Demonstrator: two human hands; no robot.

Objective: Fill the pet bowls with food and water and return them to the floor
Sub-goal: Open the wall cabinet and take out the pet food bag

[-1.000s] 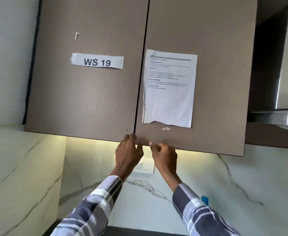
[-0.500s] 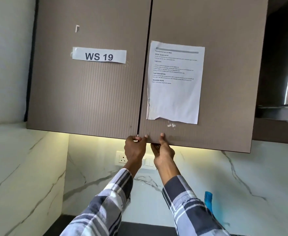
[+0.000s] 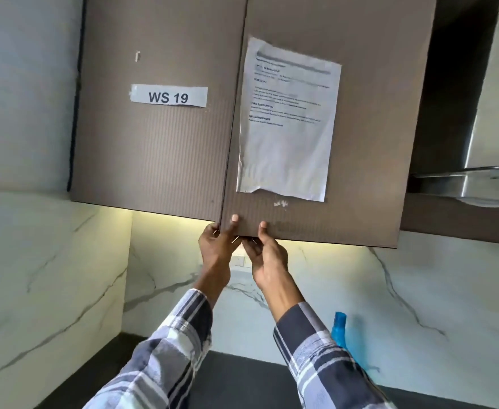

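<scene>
No pet bowl, food or water shows in the head view. A brown wall cabinet fills the upper frame. Its right door (image 3: 360, 143) carries a taped printed sheet (image 3: 286, 137) and stands slightly ajar, its lower left corner out in front of the left door (image 3: 154, 157). My left hand (image 3: 217, 246) grips that corner, thumb on the door face and fingers behind the edge. My right hand (image 3: 267, 255) pinches the bottom edge just beside it, thumb on the face. The cabinet's inside is hidden.
The left door bears a label reading WS 19 (image 3: 168, 97). A steel range hood (image 3: 478, 181) juts out at the right. A blue bottle (image 3: 341, 329) stands on the dark counter (image 3: 242, 379) against the marble backsplash. A wall switch (image 3: 239, 261) sits behind my hands.
Both hands rose to the right door's bottom edge and took hold of it. The door's lower left corner has swung out from the left door.
</scene>
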